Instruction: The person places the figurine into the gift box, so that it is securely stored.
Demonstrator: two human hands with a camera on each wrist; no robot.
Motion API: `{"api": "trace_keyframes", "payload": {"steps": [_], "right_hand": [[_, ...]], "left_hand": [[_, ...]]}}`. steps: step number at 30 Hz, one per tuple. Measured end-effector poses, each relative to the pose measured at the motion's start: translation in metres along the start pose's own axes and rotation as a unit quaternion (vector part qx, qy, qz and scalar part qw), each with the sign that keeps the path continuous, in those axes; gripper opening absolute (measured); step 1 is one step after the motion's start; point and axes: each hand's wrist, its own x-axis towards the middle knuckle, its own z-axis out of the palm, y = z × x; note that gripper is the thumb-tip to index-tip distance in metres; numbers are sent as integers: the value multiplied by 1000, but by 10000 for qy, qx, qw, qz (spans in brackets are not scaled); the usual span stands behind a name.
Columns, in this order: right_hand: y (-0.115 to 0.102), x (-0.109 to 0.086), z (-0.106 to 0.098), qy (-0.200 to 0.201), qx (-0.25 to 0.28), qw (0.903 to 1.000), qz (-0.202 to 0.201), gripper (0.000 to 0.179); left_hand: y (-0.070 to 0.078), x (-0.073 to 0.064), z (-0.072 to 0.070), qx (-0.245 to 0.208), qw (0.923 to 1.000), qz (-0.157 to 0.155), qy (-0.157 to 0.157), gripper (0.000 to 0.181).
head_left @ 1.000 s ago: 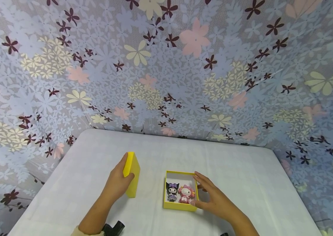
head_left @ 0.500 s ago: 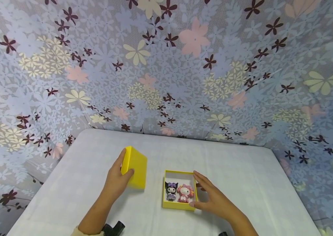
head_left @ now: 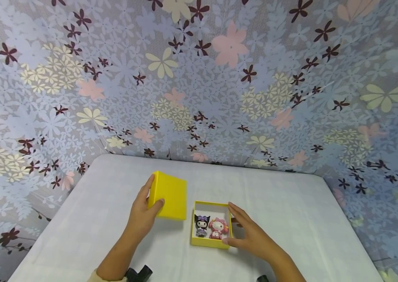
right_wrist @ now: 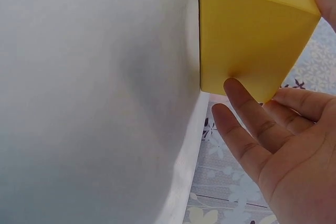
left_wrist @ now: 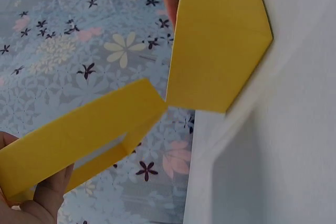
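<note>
My left hand (head_left: 142, 217) grips a square yellow box lid (head_left: 171, 197) by its left edge, tilted above the table. In the left wrist view the hollow underside of the lid (left_wrist: 79, 140) shows. To the right, the open yellow box (head_left: 209, 243) rests on the table. Inside lie two small figurines: a black-and-purple one (head_left: 201, 226) and a pink one (head_left: 217, 228). My right hand (head_left: 252, 237) holds the box's right side between thumb and fingers. In the right wrist view, fingertips touch or nearly touch the box wall (right_wrist: 252, 40).
A white cloth (head_left: 283, 203) covers the table. Behind and beside it hangs flower-patterned fabric (head_left: 199, 86). Black wrist gear (head_left: 139, 273) shows by the left forearm.
The lid has risen and moved right toward the box, turning so its broad face shows. The right hand and the box stay nearly in place, slightly left in view.
</note>
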Motion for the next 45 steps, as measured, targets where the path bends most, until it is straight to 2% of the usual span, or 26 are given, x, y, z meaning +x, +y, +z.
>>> {"api": "trace_keyframes", "payload": {"steps": [5, 12, 17, 20, 24, 29, 35, 38, 45], "right_hand": [[-2, 2, 2, 8, -38, 10000, 39, 106], [-4, 4, 4, 35, 25, 9999, 109, 104], [-3, 6, 7, 23, 46, 9999, 162, 105], [-3, 6, 7, 13, 50, 9999, 145, 104], [-4, 6, 7, 8, 45, 10000, 79, 103], [-5, 6, 9, 20, 35, 10000, 29, 103], [-6, 5, 9, -17, 70, 10000, 60, 103], [-7, 4, 9, -45, 101, 9999, 79, 102], [-8, 3, 7, -111, 121, 9998, 57, 100]], "left_hand": [[1, -6, 8, -424, 9987, -113, -244, 77], [-3, -10, 22, -755, 9952, -186, -588, 75], [-7, -11, 30, -1325, 9858, -195, -1009, 75], [-8, -12, 33, -1516, 9810, -190, -1193, 75], [-11, -12, 38, -1661, 9768, -257, -1325, 74], [-18, -10, 45, -1799, 9740, -352, -1329, 71], [-28, -10, 51, -1603, 9762, -306, -1430, 69], [-32, -10, 54, -1468, 9776, -178, -1499, 70], [-37, -11, 60, -518, 9859, 298, -1563, 71]]}}
